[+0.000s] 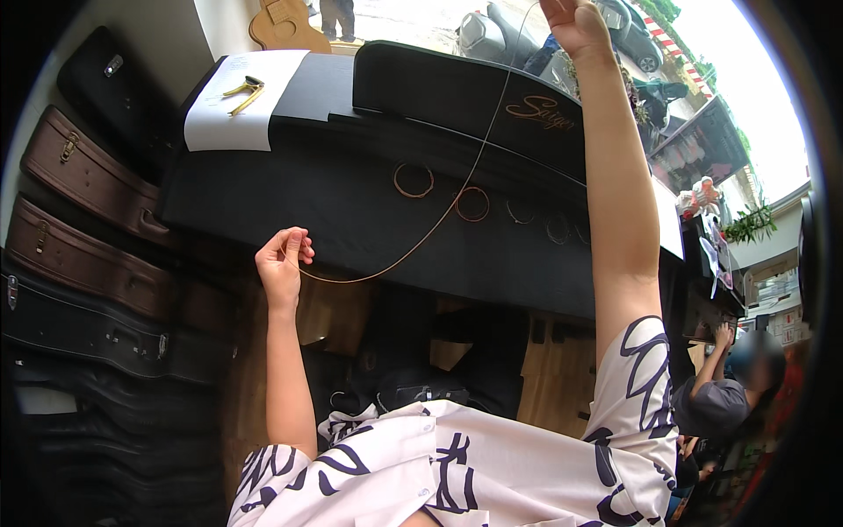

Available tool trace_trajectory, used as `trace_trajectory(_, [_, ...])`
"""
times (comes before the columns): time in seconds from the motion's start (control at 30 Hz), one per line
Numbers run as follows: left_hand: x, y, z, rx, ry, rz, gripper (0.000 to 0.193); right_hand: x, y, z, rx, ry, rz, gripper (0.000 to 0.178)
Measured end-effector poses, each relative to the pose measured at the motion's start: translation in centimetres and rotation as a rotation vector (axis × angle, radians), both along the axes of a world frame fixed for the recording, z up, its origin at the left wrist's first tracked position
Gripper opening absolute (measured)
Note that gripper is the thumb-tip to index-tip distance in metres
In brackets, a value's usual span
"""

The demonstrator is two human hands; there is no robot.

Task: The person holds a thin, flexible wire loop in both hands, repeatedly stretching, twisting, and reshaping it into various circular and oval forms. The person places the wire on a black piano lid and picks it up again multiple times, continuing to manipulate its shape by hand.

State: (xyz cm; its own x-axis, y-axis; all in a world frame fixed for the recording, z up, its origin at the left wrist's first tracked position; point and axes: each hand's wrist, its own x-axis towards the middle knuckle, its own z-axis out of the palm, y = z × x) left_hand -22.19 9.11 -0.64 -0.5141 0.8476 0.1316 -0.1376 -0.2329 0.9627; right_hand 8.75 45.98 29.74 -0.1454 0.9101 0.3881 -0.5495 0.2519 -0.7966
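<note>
Guitar string (457, 198) runs taut between my hands, its length slanting from my left hand (283, 262), pinched on the lower end, up to my raised right hand (575, 25), fist closed on the other

Thin coppery metal string (439, 220); matt black case (351, 220); white paper (233, 105).

Instrument cases (79, 263) line the left wall beside a bright street window (421, 22).
</note>
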Motion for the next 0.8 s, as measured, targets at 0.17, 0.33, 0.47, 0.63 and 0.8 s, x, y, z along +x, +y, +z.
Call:
trace_trajectory(0.17, [0.3, -0.3, 1.3, -0.030, -0.098, 0.143, 0.023, 1.2, 11.4, -2.4, -0.001, -0.176, -0.048, 0.033])
trace_trajectory(0.33, [1.5, -2.8, 7.1, 0.029, -0.057, 0.210, 0.023, -3.1, 9.6, -7.3, -0.200, -0.821, -0.154, 0.064])
trace_trajectory(0.47, [4.8, -1.9, 11.2, 0.119, 0.036, 0.169, 0.023, -3.9, 7.8, -7.6, -0.288, -1.176, 0.097, 0.070])
trace_trajectory(0.63, [6.8, 3.3, 11.1, 0.212, 0.216, 0.057, 0.025, -3.9, 6.7, -7.1, 0.121, -1.366, 0.018, 0.052])
trace_trajectory(0.8, [6.9, 6.4, 11.1, 0.217, 0.354, 0.113, 0.021, -10.1, -3.3, -6.1, 1.017, -1.140, 0.155, 0.044])
